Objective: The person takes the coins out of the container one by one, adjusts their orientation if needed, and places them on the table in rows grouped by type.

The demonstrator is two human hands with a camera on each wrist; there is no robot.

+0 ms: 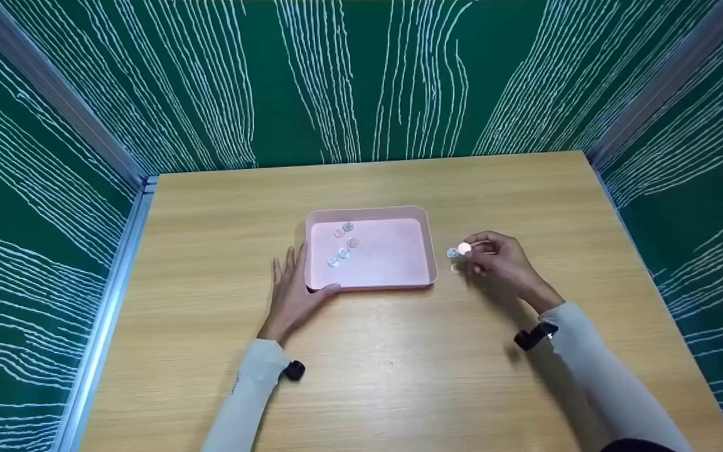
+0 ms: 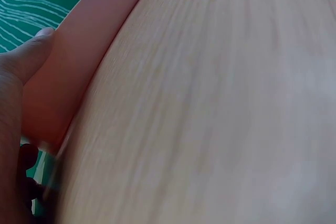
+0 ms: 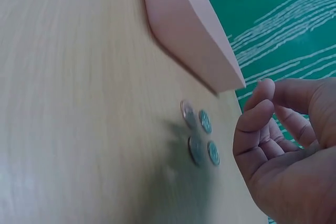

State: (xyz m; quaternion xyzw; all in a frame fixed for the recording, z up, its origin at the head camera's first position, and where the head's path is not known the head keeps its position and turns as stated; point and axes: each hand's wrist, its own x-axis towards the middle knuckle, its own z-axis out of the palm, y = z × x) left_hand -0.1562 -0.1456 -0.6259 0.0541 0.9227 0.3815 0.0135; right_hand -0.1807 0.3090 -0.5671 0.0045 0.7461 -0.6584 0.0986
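Observation:
A shallow pink tray (image 1: 368, 211) lies mid-table with several coins (image 1: 343, 252) in its left half. My left hand (image 1: 292, 282) rests flat on the table at the tray's front left corner, fingers straight; its thumb (image 2: 31, 51) touches the tray wall (image 2: 89, 51). Right of the tray, my right hand (image 1: 469, 250) hovers just over the table and pinches a coin (image 1: 464, 248) between thumb and forefinger. Several loose coins (image 3: 199, 137) lie on the wood under those curled fingers (image 3: 260, 111), near the tray's corner (image 3: 194, 35).
The wooden table (image 1: 399, 351) is walled on three sides by green panels with white lines (image 1: 361, 75). A metal rail (image 1: 107, 301) runs along the table's left edge. A small black camera (image 1: 534, 336) sits on each wrist.

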